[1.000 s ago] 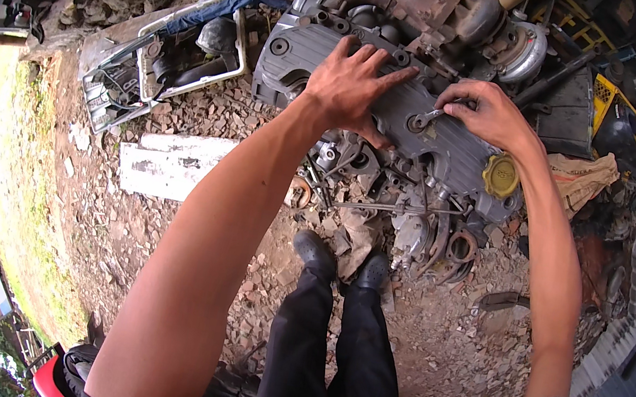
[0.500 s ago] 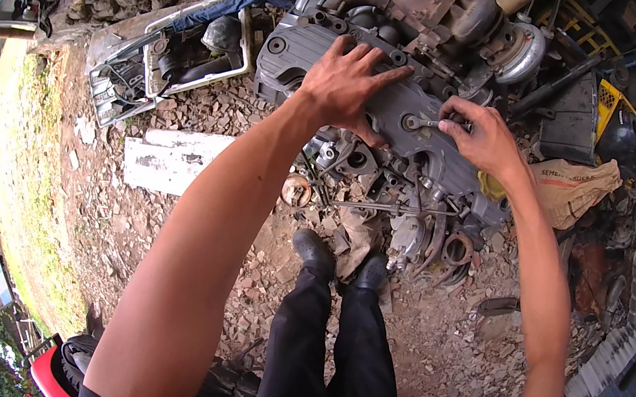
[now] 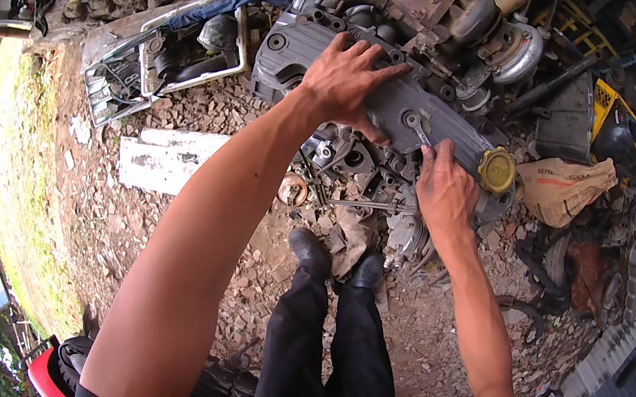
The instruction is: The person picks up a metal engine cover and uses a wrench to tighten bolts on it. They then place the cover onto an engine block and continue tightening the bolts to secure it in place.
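A grey ribbed engine valve cover (image 3: 384, 107) lies on the engine block in front of me. My left hand (image 3: 344, 83) rests spread on its top, fingers stretched apart and thumb reaching over the near edge. To the right, my right hand (image 3: 447, 188) is closed round the near end of a wrench (image 3: 421, 134); the palm hides most of its handle. The wrench's ring end sits over a round bolt seat (image 3: 411, 119) in the cover. A yellow oil filler cap (image 3: 497, 170) is on the cover's right end, just beyond my right hand.
A turbocharger (image 3: 519, 54) stands behind the cover. Loose engine parts (image 3: 350, 158) lie on the rubble before my shoes. At left are a white-framed holder of parts (image 3: 242, 60) and a pale board (image 3: 173, 160). A brown paper sack (image 3: 567, 190) and yellow crate (image 3: 621, 119) are at right.
My right hand has swung toward me and slightly left, turning the wrench from pointing right to pointing nearer me. The yellow cap is now uncovered. My left hand stays on the cover.
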`<move>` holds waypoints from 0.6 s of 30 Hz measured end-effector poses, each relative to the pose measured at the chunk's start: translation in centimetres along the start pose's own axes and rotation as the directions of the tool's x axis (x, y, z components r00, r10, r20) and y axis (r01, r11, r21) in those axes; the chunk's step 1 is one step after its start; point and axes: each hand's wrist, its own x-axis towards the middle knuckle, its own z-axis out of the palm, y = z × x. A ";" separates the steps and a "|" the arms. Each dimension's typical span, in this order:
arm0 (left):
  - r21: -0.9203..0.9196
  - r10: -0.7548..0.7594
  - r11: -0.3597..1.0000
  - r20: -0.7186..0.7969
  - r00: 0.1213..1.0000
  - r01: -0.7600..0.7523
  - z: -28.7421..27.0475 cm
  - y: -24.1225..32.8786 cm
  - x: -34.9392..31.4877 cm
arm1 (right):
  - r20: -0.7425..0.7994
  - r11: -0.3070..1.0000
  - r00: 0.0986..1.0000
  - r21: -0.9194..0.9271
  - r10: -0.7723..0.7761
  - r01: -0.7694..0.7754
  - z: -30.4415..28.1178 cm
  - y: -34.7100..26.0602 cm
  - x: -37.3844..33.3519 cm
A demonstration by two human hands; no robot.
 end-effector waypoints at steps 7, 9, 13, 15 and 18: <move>-0.021 0.006 1.000 0.015 1.000 -0.005 -0.3 0.5 0.2 | -0.016 0.975 0.989 0.166 0.150 -0.145 1.6 -3.5 -2.8; -0.003 0.011 1.000 0.007 1.000 -0.011 0.1 0.1 -0.4 | 0.010 0.975 0.993 0.190 0.115 -0.115 1.9 -4.9 -3.1; -0.001 0.037 0.999 -0.036 0.999 -0.038 0.2 0.2 -0.2 | -0.101 0.945 0.986 0.285 -0.135 0.158 2.8 -6.2 -3.0; -0.012 0.054 0.998 -0.054 0.997 -0.054 0.3 0.1 -0.2 | 0.032 0.956 0.989 0.262 -0.143 0.130 2.3 -6.4 -2.5; 0.000 0.073 0.997 -0.008 0.997 -0.073 0.3 -0.4 -0.4 | 0.175 0.968 0.963 0.182 -0.206 0.174 2.0 -5.4 -1.5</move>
